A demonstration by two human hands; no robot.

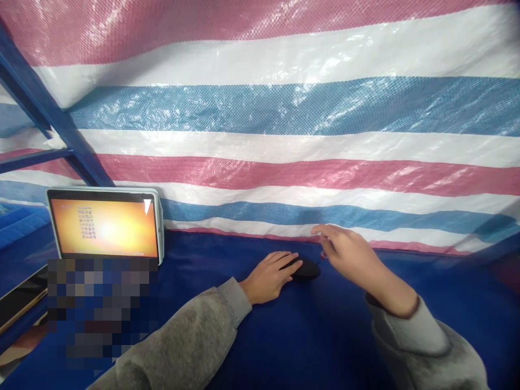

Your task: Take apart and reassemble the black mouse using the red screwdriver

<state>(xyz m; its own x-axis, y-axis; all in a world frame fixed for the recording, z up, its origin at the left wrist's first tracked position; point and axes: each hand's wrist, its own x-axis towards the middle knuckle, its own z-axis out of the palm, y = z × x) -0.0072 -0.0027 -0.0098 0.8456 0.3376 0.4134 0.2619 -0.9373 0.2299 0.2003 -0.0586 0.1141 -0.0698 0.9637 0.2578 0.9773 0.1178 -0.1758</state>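
My left hand (268, 276) lies on the blue surface, its fingers over the left end of a black, smooth, oval object (307, 269) that looks like a computer mouse. Beyond and to the right of it, my right hand (345, 252) is raised a little, with the fingers bent and the forefinger pointing left. A tiny reddish thing (324, 254) shows just below those fingers. Whether the right fingers pinch it, I cannot tell for sure. Part of the black object is covered by my left fingers.
A tablet (105, 225) in a pale case stands at the left, its screen lit orange. By it, a phone-like dark slab (22, 298) lies at the left edge. Striped plastic sheeting (284, 108) hangs behind the blue surface (325, 341). A blue metal frame (52, 108) rises at left.
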